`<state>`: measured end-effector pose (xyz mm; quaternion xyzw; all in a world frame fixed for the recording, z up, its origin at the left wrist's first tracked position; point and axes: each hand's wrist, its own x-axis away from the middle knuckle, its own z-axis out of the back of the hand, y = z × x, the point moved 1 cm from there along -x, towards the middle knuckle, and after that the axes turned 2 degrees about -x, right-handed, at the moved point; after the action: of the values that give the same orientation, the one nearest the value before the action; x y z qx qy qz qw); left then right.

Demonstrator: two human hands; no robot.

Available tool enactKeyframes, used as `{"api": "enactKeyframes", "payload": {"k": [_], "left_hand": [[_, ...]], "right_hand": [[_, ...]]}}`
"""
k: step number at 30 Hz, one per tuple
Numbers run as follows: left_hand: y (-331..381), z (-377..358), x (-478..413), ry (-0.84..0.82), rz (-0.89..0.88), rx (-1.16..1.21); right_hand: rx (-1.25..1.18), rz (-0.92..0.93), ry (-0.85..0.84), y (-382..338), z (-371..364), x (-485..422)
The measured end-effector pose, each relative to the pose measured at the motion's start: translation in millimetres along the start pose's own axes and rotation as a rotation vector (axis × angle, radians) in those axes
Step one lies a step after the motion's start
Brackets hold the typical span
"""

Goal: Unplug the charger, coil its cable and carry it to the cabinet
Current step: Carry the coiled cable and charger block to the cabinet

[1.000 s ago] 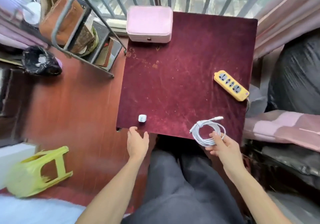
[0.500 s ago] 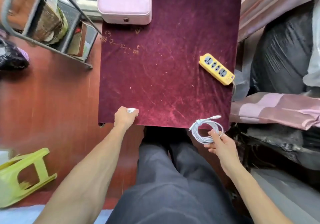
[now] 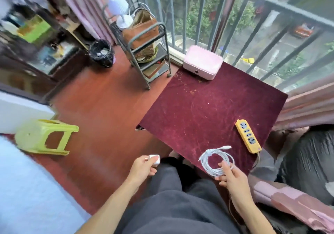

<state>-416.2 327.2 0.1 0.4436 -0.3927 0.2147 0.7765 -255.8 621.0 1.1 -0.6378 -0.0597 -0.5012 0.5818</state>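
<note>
My left hand grips the small white charger block, held off the table over the floor by my knees. In my right hand is the white cable, wound into a loop with one plug end sticking out to the right, held over the near corner of the dark red velvet table. A yellow power strip lies on the table's right edge with nothing plugged in. At the far left stands a dark cabinet with glass doors, blurred.
A pink case sits at the table's far corner. A metal trolley rack, a black-lined bin and a green plastic stool stand on the red wooden floor to the left. Window bars and pink curtains lie behind.
My left hand picked the charger block up from the table's near edge and drew it back. The view has swung left, bringing the cabinet side of the room in. My right hand kept the coil.
</note>
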Motion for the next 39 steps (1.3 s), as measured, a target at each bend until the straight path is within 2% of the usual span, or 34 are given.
{"api": "enactKeyframes", "payload": {"k": [9,17,24,31,39], "left_hand": [[-88,52,48,0.314,0.200,0.563],[-146,134,42,0.490,0.266,0.797],[-144,232,-1,0.497,0.249,0.761],[-77,326,-39,0.443,0.076,0.607],[-6,410,-114,0.390,0.084,0.555]], "right_hand": [[0.228,0.104,-0.310,-42,-94,-9],[0.467,0.223,-0.495,-95,-235,-13],[0.545,0.232,-0.555,-119,-346,6],[0.547,0.248,-0.533,-159,-431,5],[0.539,0.257,-0.525,-232,-541,-59]]}}
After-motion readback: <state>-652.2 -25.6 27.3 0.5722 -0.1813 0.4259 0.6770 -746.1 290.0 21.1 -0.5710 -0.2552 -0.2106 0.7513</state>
